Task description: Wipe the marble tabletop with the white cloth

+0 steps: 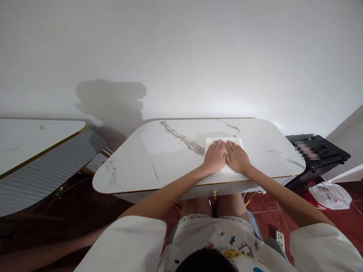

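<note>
A folded white cloth (224, 140) lies on the white marble table (159, 158), right of the middle and close to the near edge. My left hand (214, 156) rests flat on the cloth's left part, fingers stretched out and together. My right hand (236, 158) lies flat beside it on the cloth's right part, fingers also extended. The two hands touch side by side and cover most of the cloth. Only its far edge and a bit of the near edge show.
A second marble-topped table (31, 143) with a ribbed side stands at the left. A black device (317, 151) sits at the right, a white plastic bag (330, 195) on the red tiled floor below it. A power strip (280, 238) lies near my chair.
</note>
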`<state>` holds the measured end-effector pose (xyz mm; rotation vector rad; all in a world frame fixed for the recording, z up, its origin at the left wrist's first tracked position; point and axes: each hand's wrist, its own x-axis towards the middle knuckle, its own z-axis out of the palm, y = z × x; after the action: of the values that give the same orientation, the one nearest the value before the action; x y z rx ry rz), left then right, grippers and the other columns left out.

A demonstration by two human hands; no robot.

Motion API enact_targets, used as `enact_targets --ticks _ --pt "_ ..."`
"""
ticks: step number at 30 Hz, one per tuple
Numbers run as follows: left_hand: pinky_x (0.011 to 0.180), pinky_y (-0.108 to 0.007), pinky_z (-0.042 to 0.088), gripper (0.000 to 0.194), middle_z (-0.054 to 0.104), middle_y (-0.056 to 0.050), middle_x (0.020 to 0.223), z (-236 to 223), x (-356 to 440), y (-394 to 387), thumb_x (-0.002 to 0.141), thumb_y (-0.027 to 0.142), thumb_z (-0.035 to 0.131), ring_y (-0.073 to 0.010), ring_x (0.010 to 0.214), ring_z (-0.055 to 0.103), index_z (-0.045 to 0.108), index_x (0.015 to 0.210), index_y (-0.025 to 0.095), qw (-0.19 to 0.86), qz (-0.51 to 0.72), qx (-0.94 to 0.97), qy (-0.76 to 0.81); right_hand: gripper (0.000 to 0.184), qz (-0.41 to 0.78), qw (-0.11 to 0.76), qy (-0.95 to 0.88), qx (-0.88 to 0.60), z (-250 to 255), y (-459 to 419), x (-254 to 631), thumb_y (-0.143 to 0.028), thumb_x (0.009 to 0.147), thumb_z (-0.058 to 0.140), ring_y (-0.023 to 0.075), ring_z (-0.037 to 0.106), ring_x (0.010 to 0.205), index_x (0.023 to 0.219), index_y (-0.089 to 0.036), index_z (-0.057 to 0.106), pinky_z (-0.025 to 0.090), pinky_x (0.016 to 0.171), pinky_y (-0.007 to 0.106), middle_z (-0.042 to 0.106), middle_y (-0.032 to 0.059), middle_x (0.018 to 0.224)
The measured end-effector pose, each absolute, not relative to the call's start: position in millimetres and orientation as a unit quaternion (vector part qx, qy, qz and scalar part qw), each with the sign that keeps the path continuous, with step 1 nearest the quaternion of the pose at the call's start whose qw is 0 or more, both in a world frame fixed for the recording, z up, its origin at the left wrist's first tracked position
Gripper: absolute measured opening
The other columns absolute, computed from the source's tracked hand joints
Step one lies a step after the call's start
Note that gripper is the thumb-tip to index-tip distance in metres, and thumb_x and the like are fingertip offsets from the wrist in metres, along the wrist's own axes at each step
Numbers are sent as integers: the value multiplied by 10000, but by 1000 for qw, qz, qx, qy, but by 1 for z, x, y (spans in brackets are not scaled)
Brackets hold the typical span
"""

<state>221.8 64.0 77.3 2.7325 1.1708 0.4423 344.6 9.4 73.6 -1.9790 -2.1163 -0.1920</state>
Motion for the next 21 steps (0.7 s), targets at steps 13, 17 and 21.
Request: enact_targets --ticks 13,17,21 --pt "1145 -484 219 583 251 -157 1528 76 272 -6 888 251 312 -312 1423 171 283 1439 62 104 136 912 374 552 -58 140 -733 -663 67 -63 405 -300 923 313 227 324 1368 1454 -152 342 327 1103 440 370 93 1478" --pt "1139 -497 202 590 243 -166 1529 78 299 23 888 261 311 -328 1420 172 280 1439 54 109 121 920 357 570 -26 115 -730 -673 72 -32 434 -322 910 338 233 323 1369 1454 -154 343 297 1121 434 369 84 1480" --pt "1129 -489 206 574 283 -168 1514 79 313 65 881 246 335 -324 1408 209 318 1424 62 105 136 913 370 595 21 94 -713 -694 78 21 447 -273 876 365 236 315 1373 1461 -174 328 285 1121 436 348 54 1494"
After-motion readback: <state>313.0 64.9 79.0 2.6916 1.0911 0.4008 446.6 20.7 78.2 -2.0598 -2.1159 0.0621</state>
